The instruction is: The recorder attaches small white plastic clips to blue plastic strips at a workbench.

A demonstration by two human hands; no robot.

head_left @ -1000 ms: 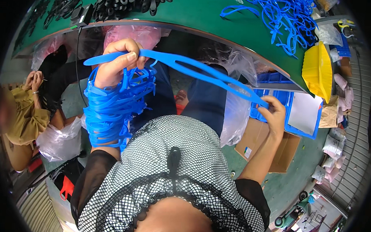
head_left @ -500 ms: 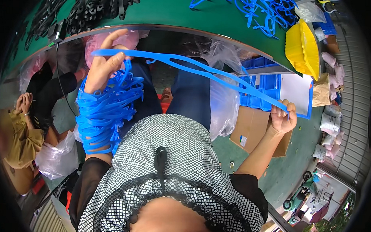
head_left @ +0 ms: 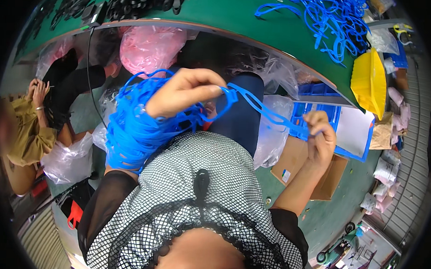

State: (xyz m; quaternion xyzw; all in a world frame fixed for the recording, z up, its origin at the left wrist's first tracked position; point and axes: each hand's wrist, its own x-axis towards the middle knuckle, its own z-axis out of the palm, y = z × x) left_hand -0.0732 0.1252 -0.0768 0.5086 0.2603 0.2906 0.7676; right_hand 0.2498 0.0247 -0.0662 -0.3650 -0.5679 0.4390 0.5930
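A blue rubbery strap (head_left: 264, 111) with a long slit stretches between my two hands, above my lap. My left hand (head_left: 186, 90) is closed, with thumb and forefinger pinching a looped end of it. At the other end, my right hand (head_left: 320, 136) has its fingers curled around the strap's tip, which they mostly hide. A thick bundle of similar blue straps (head_left: 135, 131) is looped around my left forearm from the wrist almost to the elbow.
On the green table (head_left: 219, 21) lie loose blue straps (head_left: 335, 25) and black straps (head_left: 144, 4). A yellow bin (head_left: 369, 85) stands at its right end. Below are a pink bag (head_left: 152, 49) and a cardboard box (head_left: 290, 158). A seated person (head_left: 30, 128) is at left.
My left hand has come right and down, turning its palm downward. The strap, taut and long before, now spans a shorter gap and sags slightly. My view has shifted a little.
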